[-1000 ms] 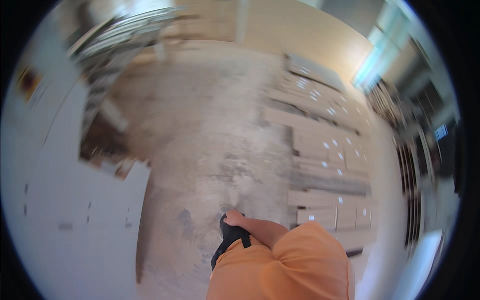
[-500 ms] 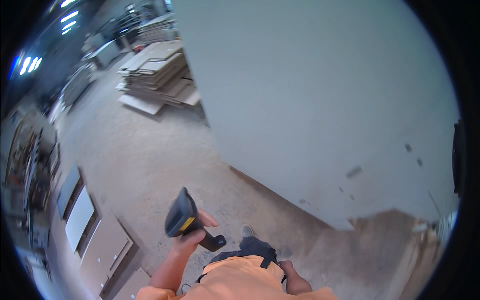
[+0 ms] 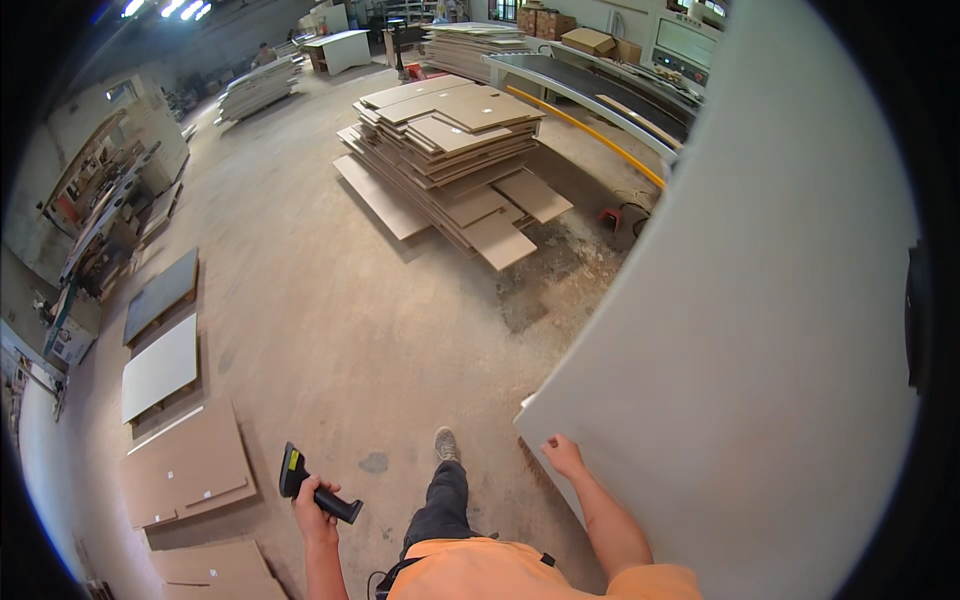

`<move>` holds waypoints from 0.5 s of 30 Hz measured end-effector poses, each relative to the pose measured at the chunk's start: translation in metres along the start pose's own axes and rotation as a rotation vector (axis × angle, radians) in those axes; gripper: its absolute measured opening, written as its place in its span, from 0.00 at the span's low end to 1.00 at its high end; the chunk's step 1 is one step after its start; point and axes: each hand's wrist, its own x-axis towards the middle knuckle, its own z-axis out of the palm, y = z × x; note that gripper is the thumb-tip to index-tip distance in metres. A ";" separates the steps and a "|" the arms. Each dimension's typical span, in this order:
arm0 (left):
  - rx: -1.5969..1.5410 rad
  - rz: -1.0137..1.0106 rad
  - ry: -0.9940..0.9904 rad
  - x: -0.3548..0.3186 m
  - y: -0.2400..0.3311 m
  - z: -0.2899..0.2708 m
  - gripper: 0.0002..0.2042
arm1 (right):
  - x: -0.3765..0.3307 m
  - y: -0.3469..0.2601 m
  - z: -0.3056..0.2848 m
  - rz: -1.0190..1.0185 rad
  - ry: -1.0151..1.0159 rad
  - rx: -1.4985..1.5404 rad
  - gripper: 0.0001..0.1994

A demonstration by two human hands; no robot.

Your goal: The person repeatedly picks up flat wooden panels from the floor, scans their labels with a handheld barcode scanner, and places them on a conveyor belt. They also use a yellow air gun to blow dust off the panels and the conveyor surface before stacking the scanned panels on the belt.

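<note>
The left hand (image 3: 314,515) is clenched round the black grip of a black handheld scanner with a small yellow patch on its head (image 3: 303,482), held low at the person's left side with the head tilted up and away over the dusty concrete floor (image 3: 330,320). The right hand (image 3: 563,456) grasps the lower left edge of a large pale grey flat board (image 3: 760,330), fingers curled over that edge near its bottom corner; the board stands tilted and fills the right of the view. Between the hands, a dark trouser leg ends in a grey shoe (image 3: 446,443) planted on the floor, with an orange shirt (image 3: 500,572) at the lower edge. Just left of the scanner lie flat brown fibreboard panels (image 3: 188,463), with a white panel (image 3: 160,366) and a grey one beyond them. Well ahead sits a tall uneven stack of brown boards (image 3: 450,150)
</note>
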 end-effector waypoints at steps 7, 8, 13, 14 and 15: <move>0.147 -0.086 -0.363 0.217 0.119 0.283 0.11 | 0.136 -0.174 0.021 -0.105 -0.294 -0.132 0.21; 0.168 -0.008 -0.479 0.234 0.135 0.329 0.10 | 0.151 -0.192 0.015 -0.149 -0.296 -0.163 0.21; 0.332 -0.005 -0.854 0.270 0.168 0.517 0.10 | 0.242 -0.259 -0.024 0.003 -0.255 0.045 0.22; 0.310 -0.018 -0.939 0.278 0.166 0.550 0.10 | 0.270 -0.266 -0.031 0.022 -0.265 -0.015 0.22; 0.296 -0.055 -0.966 0.286 0.164 0.577 0.10 | 0.299 -0.274 -0.038 -0.012 -0.212 -0.042 0.22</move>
